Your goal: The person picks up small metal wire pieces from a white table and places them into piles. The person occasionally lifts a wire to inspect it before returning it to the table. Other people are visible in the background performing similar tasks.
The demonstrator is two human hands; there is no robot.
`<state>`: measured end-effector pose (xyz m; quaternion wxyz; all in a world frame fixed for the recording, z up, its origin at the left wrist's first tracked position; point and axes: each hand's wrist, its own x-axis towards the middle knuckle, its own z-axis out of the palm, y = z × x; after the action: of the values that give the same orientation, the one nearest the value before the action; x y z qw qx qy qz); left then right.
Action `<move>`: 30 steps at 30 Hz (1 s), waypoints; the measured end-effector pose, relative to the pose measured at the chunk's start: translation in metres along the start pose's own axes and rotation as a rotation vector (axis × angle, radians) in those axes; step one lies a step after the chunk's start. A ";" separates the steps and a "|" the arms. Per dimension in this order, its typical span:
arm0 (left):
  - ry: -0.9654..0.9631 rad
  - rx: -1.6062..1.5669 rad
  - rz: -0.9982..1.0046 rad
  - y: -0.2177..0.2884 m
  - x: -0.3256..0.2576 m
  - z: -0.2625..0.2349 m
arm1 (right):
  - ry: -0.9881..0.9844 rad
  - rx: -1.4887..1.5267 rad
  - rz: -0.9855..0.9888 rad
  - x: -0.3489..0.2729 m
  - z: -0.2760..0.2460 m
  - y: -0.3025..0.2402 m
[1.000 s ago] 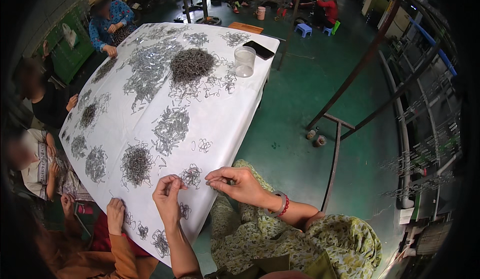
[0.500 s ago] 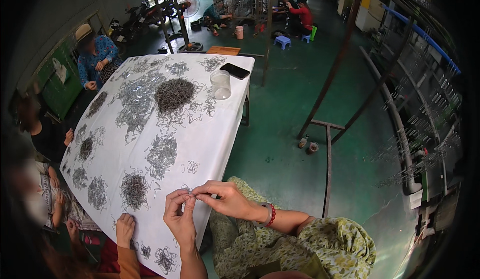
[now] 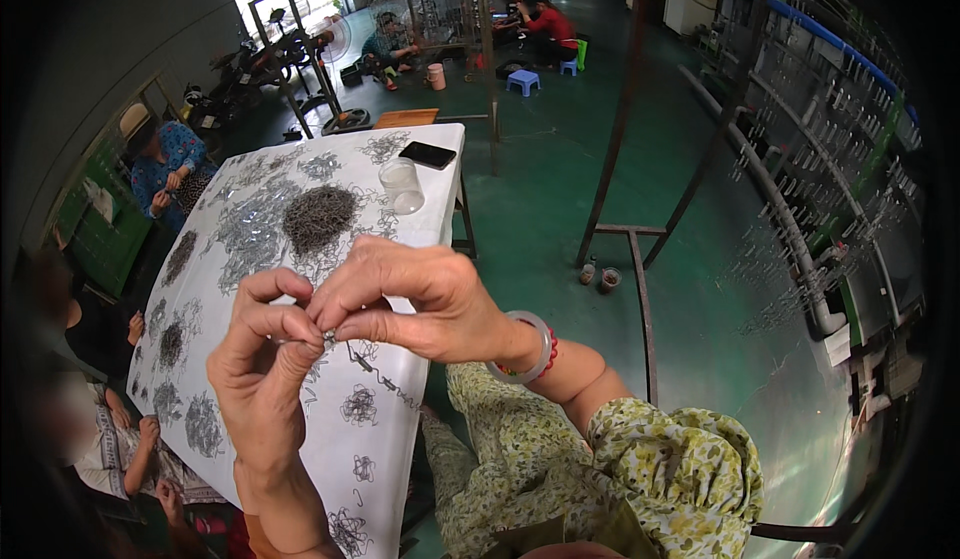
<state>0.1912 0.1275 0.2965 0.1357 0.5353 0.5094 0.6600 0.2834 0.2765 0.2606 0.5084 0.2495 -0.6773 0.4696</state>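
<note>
My left hand (image 3: 262, 374) and my right hand (image 3: 425, 294) meet above the white-covered table, fingertips nearly touching. Both pinch at a tiny silvery metal piece (image 3: 329, 337), mostly covered by the fingers. From beside it a short string of small linked metal pieces (image 3: 368, 363) dangles down to the right. A pale bangle and a red bead bracelet (image 3: 550, 349) circle my right wrist. Beneath my hands lie small heaps of thin wire hooks (image 3: 359, 406); part of the table is hidden behind the hands.
Farther up the table (image 3: 414, 344) lie a dark pile of hooks (image 3: 320, 217), scattered silver pieces (image 3: 250, 227), a clear jar (image 3: 402, 189) and a black phone (image 3: 428, 155). Co-workers sit along the left side. A metal frame (image 3: 640, 279) stands at right, with two cups (image 3: 610, 279) by its foot.
Both hands have risen and look larger, still pinched together. The dangling string of metal pieces now shows. The view has shifted, and the co-worker's hand beside my left hand is now hidden.
</note>
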 end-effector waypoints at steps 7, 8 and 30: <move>-0.260 -0.256 0.172 0.041 0.055 0.043 | 0.090 0.182 -0.013 0.045 -0.042 -0.068; -0.332 -0.276 0.185 0.047 0.060 0.043 | 0.093 0.179 -0.044 0.051 -0.046 -0.080; -0.644 0.223 -1.052 -0.371 -0.127 0.041 | 0.622 -0.898 -0.011 -0.002 -0.169 -0.302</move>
<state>0.1394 0.2217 -0.0824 0.5325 0.3957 0.7041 0.2534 0.6074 0.2956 0.3815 0.7437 -0.1393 -0.6276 0.1834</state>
